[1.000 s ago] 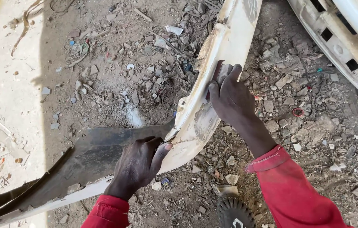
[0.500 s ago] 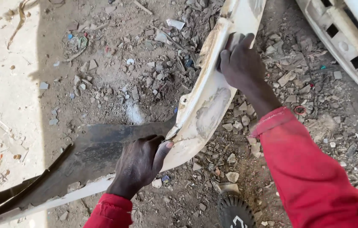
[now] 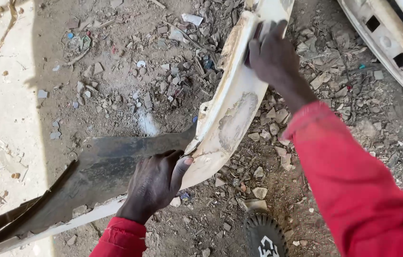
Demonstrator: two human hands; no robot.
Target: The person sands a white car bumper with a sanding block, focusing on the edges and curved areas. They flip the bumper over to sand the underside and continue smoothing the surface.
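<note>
A long curved white car bumper (image 3: 232, 119), worn and patchy, lies across stony ground. Its lower left part has a dark inner face (image 3: 101, 173). My left hand (image 3: 156, 183) grips the bumper's lower edge, with the thumb on the white face and the fingers on the dark side. My right hand (image 3: 273, 54) presses flat on the upper white stretch near the top of the view. It seems to hold a small pale sheet against the surface, mostly hidden under the fingers. Both sleeves are red.
Rubble, stones and litter (image 3: 163, 71) cover the dirt around the bumper. Another white car body part (image 3: 392, 47) with openings lies at the upper right. The toe of a dark shoe (image 3: 265, 235) shows at the bottom. Sunlit ground (image 3: 1, 104) is at the left.
My right hand has slid up along the bumper, away from me, towards the top of the view. My left hand has kept its grip in the same place.
</note>
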